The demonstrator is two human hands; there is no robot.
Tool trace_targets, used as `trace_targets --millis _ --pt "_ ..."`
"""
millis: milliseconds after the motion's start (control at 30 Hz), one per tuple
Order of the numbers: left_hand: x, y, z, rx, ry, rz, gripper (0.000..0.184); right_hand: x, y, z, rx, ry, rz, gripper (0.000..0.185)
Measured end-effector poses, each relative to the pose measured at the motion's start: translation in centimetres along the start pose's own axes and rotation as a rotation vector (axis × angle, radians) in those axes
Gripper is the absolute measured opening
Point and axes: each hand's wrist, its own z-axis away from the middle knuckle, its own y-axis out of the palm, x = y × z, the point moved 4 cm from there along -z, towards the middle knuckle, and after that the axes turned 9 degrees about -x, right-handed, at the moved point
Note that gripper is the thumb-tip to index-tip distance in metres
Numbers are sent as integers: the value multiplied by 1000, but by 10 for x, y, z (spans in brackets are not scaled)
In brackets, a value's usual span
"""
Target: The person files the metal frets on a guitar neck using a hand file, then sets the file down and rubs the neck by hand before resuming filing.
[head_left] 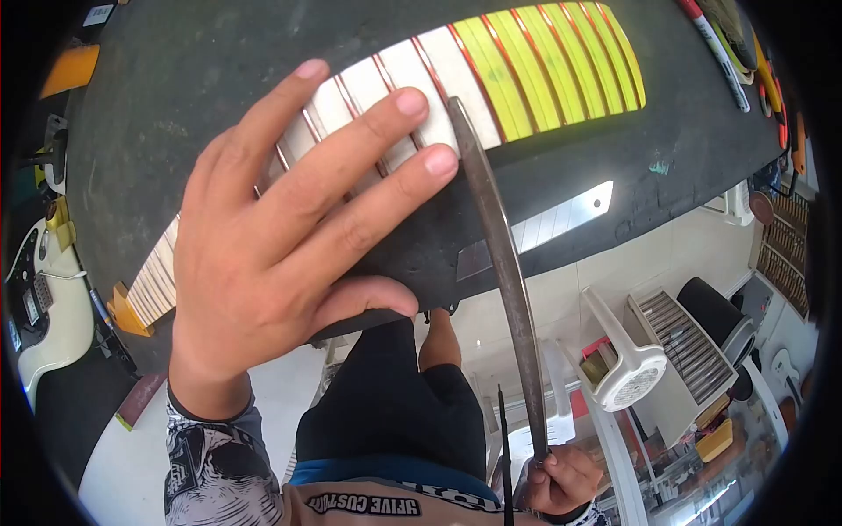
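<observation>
A guitar neck with metal frets (412,79) lies across the dark bench, its fretboard covered in whitish tape at the middle and yellow-green strips at the right. My left hand (281,210) rests on it, fingers spread, palm down, holding nothing. My right hand (561,478), low in the view, is closed round the near end of a long, narrow metal file (504,254). The file's far tip lies over the whitish part of the fretboard, just right of my left fingertips. Part of the neck is hidden under my left hand.
A steel blade (561,219) lies near the bench's (667,188) near edge. A marker (719,57) and other tools are at the upper right. An electric guitar body (57,302) is at the left. A white stool (627,377) stands on the floor beyond the edge.
</observation>
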Motion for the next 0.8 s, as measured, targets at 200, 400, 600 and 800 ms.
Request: trace_targets --millis 200,400,600,800 --pt "2 -2 -1 16 -22 13 74 14 -5 -22 7 13 25 37" --pt "5 -2 0 2 -28 50 76 24 21 -76 -16 -15 65 41" --pt "6 -3 -2 25 -57 93 78 34 45 -146 19 44 -24 44" --pt "6 -3 -2 51 -58 87 76 15 11 -63 7 37 13 33"
